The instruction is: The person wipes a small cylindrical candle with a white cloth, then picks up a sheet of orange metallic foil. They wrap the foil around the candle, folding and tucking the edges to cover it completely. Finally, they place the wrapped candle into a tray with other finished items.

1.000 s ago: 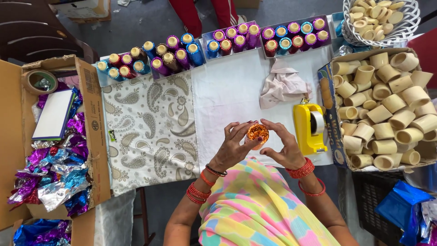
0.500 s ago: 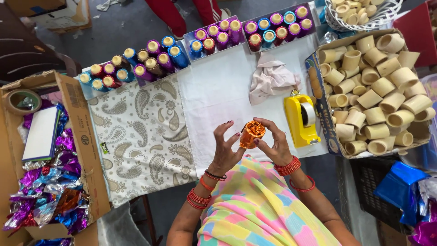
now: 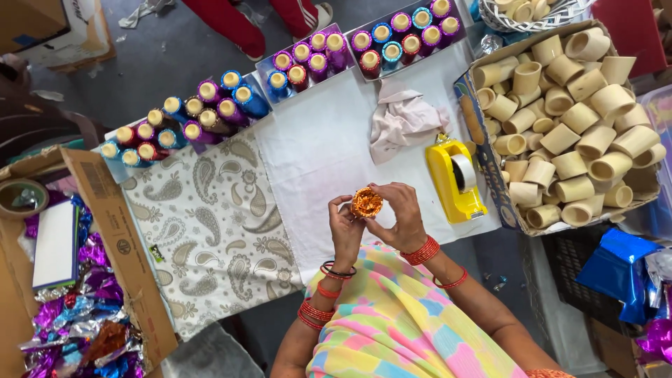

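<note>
- Above the worktop (image 3: 336, 150), an orange foil-wrapped cup (image 3: 367, 202) is gripped by the left hand (image 3: 346, 229) and right hand (image 3: 397, 215).
- Plain cups are held in the cardboard box (image 3: 490, 171).
- Wrapped cups are kept in trays (image 3: 318, 59).

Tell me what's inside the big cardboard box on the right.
The box is heaped with plain tan tubes, mostly lying on their sides. The top layer hides anything beneath and the box bottom.
</note>
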